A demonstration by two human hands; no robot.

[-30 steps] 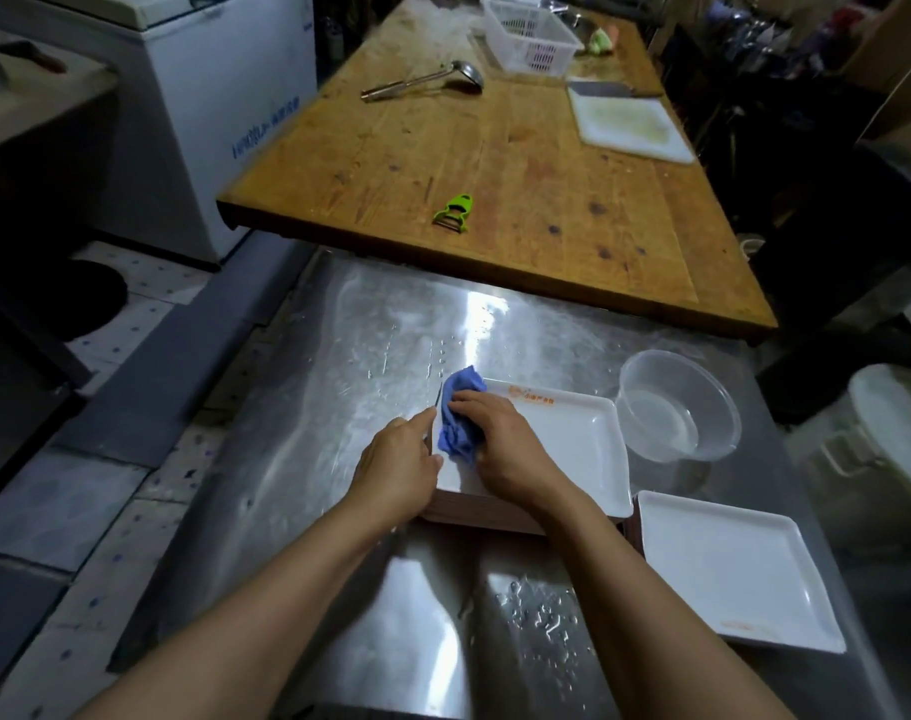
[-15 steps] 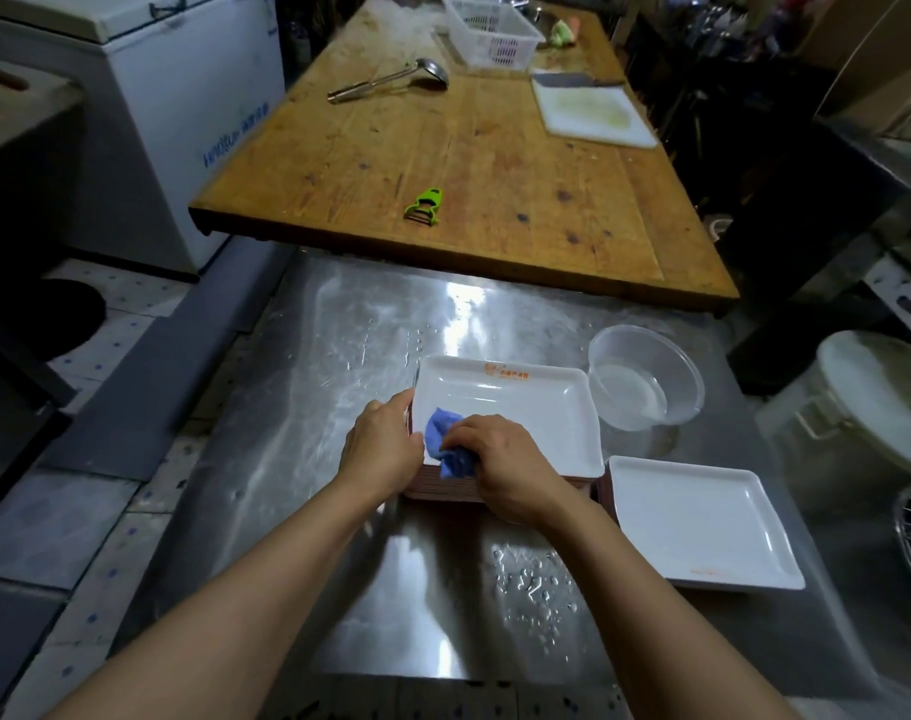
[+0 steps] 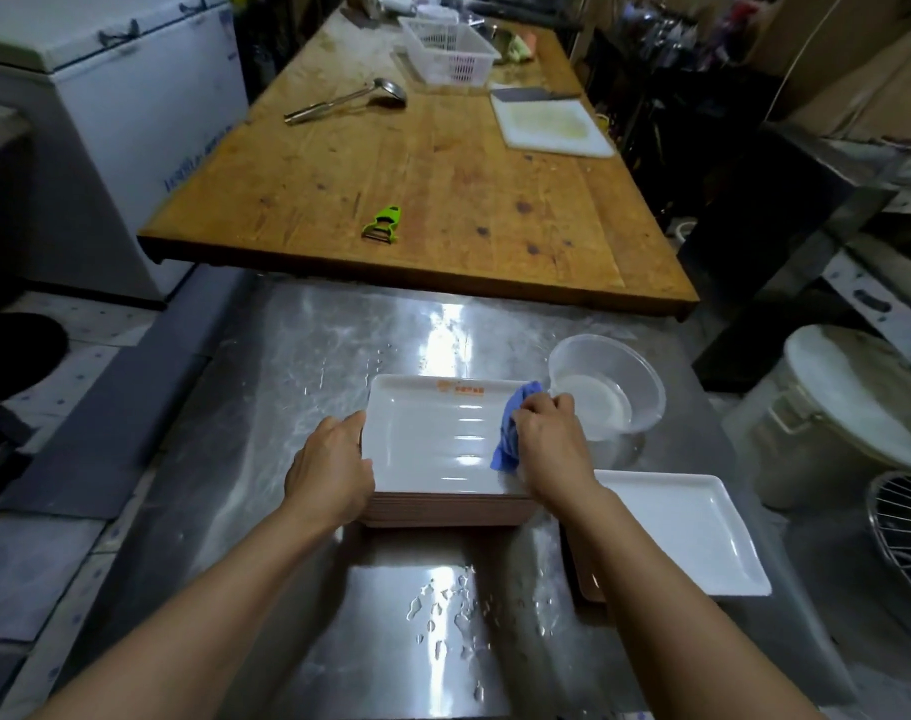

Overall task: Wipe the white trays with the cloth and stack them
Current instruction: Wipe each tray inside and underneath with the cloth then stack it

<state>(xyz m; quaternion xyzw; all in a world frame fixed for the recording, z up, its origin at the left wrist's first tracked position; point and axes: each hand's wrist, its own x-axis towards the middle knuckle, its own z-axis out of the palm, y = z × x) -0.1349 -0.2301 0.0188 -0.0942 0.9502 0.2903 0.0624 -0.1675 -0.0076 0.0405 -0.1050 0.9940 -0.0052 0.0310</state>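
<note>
left hand (image 3: 331, 467): fingers curled on left rim, steadying top white tray (image 3: 432, 439) of stack on steel table (image 3: 266, 407) | right hand (image 3: 549, 441): clutching blue cloth (image 3: 508, 433) at tray's right side | step: wiping | next, likely: lift onto second tray (image 3: 702, 532)

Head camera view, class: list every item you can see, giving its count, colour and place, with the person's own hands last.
Tray stack: several, white tops, steel table centre.
Single tray: one, white, right of the stack.
Cloth: one, blue, on top tray's right side.
Bowl: one, clear, behind the trays.
Peeler: one, green, wooden table.
Ladle: one, metal, wooden table.
Cutting board: one, white, wooden table.
Basket: one, white, far end.
Left hand: steadies stack's left edge.
Right hand: grips cloth.
</note>
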